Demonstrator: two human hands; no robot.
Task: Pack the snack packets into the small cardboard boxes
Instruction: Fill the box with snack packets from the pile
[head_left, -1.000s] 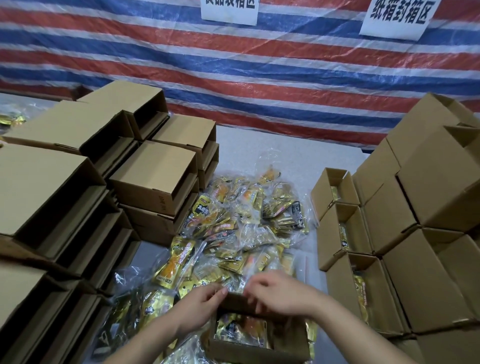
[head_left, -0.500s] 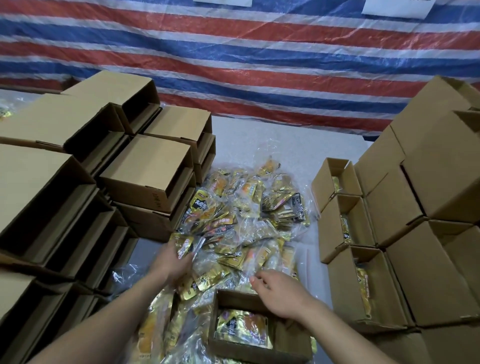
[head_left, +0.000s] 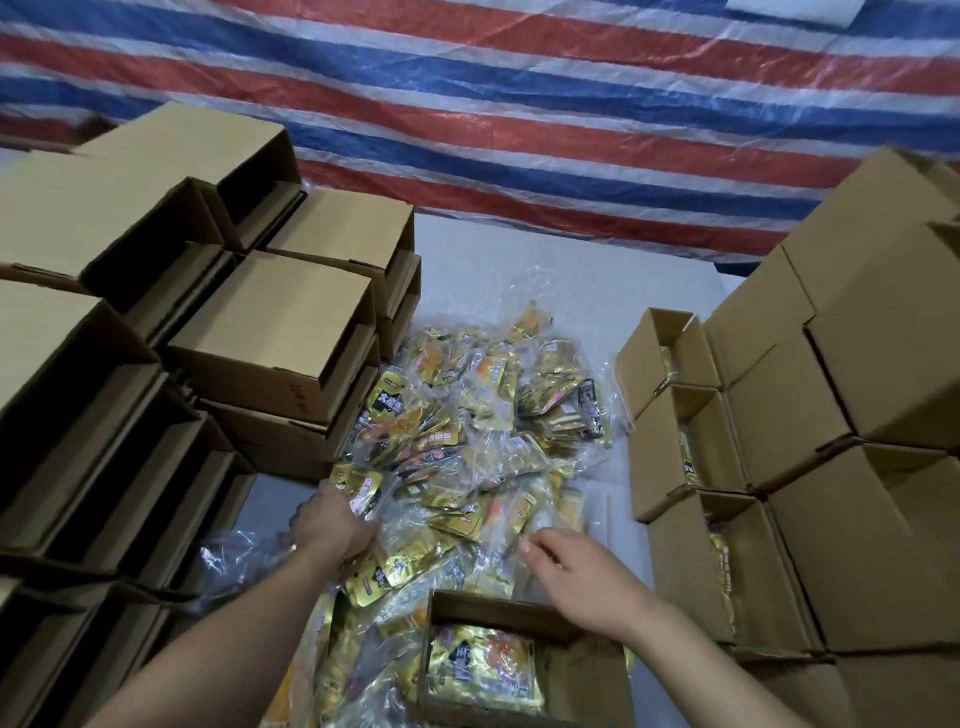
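Observation:
A heap of gold and orange snack packets (head_left: 467, 431) in clear wrap lies on the white table. Close to me stands a small open cardboard box (head_left: 587, 680) with one gold packet (head_left: 483, 670) lying inside. My left hand (head_left: 332, 525) reaches into the heap's left edge, its fingers curled around a gold packet (head_left: 363, 491). My right hand (head_left: 582, 577) hovers just past the box's far rim, fingers loosely bent over the packets, holding nothing that I can see.
Empty boxes lie stacked on their sides at the left (head_left: 270, 332). On the right, open boxes with packets inside (head_left: 675, 447) stand in a row beside taller stacked boxes (head_left: 883, 364). A striped red, white and blue tarp (head_left: 519, 104) hangs behind.
My left hand went from the box's near rim out to the heap's left side and closed on a packet. My right hand left the box rim and moved forward over the packets.

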